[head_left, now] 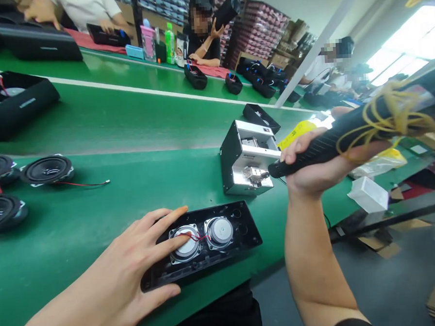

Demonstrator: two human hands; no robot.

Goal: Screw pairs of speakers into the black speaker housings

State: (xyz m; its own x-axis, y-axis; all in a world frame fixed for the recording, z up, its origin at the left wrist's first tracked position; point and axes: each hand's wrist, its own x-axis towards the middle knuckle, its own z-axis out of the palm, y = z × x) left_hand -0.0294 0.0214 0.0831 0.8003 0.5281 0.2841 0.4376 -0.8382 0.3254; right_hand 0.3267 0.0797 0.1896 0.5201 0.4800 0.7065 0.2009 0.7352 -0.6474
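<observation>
A black speaker housing [238, 225] lies open side up on the green bench, with two round speaker drivers [221, 232] fitted in it and red wires between them. My left hand [135, 262] spans its left end, thumb along the near edge, one finger at the far edge and another over the left driver, holding it. In my right hand [319, 160] is a black electric screwdriver [322, 145], its body wound with yellow bands. The screwdriver's tip is at the front of a silver and black screw feeder [248, 159]; whether they touch is hard to tell.
Loose speaker drivers [47, 169] lie at the left, one trailing a wire. A larger black housing [17, 105] stands behind them. Beyond the white line, co-workers sit with more housings, bottles and red cloths. A white box [368, 194] sits at the right edge.
</observation>
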